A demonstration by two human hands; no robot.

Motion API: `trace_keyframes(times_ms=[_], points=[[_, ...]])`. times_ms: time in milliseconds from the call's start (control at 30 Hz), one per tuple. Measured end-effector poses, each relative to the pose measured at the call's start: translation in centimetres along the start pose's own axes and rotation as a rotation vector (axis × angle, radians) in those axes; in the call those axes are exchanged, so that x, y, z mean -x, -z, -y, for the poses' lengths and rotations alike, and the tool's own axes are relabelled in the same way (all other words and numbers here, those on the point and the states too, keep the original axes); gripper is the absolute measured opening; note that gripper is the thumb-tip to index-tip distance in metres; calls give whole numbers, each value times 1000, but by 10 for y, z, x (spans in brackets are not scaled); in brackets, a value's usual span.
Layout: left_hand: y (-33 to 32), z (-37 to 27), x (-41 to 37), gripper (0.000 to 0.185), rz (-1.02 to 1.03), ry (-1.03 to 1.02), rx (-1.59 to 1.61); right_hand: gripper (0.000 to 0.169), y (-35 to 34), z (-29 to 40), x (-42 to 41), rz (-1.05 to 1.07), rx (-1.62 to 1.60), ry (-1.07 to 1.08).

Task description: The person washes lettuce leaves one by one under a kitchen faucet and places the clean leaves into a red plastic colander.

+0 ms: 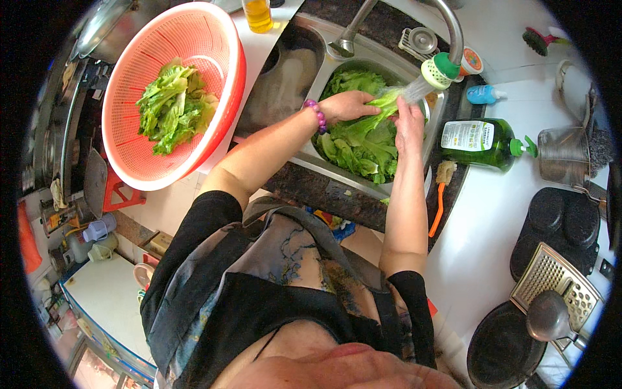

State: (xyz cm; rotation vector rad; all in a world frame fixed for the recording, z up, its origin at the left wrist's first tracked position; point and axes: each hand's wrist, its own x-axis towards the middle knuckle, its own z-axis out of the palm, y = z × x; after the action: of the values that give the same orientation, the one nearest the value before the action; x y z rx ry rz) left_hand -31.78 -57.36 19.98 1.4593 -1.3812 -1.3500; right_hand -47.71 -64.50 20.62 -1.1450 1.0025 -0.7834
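Observation:
Both hands hold one green lettuce leaf (pixel 386 103) under the running water of the faucet (pixel 440 70), which has a green and pale-yellow spray head. My left hand (pixel 349 105), with a purple bead bracelet at its wrist, grips the leaf from the left. On the right side, my right hand (pixel 409 126) pinches it near the spray. Beneath them, more lettuce leaves (pixel 359 153) fill the right basin of the steel sink (pixel 311 156). A pink plastic colander (pixel 131 114) at the left holds a heap of lettuce leaves (pixel 177 109).
A green pump bottle (pixel 478 143), a small blue bottle (pixel 481 94) and an orange-handled brush (pixel 440 199) lie right of the sink. Farther right are a black molded pan (pixel 554 228), a metal grater (pixel 549 272) and a ladle (pixel 549 316). A container of yellow liquid (pixel 258 17) stands behind the colander.

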Motion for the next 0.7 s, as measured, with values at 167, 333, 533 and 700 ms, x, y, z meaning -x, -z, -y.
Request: trace_keyframes(times_ms=[167,333,533,700], points=[[-2,-1,-28,42,-15,-84,-249,28,-12,-4,-21,-105,-49,212],[-17,0,-34,29,-444,-343,-27,21,-1,-4,-47,-254,-577,30],[13,51,-33,30,-648,-93,912,26,36,-10,-57,-334,-161,-26],[21,61,-8,27,-677,114,833,73,12,-42,-62,-110,1047,51]])
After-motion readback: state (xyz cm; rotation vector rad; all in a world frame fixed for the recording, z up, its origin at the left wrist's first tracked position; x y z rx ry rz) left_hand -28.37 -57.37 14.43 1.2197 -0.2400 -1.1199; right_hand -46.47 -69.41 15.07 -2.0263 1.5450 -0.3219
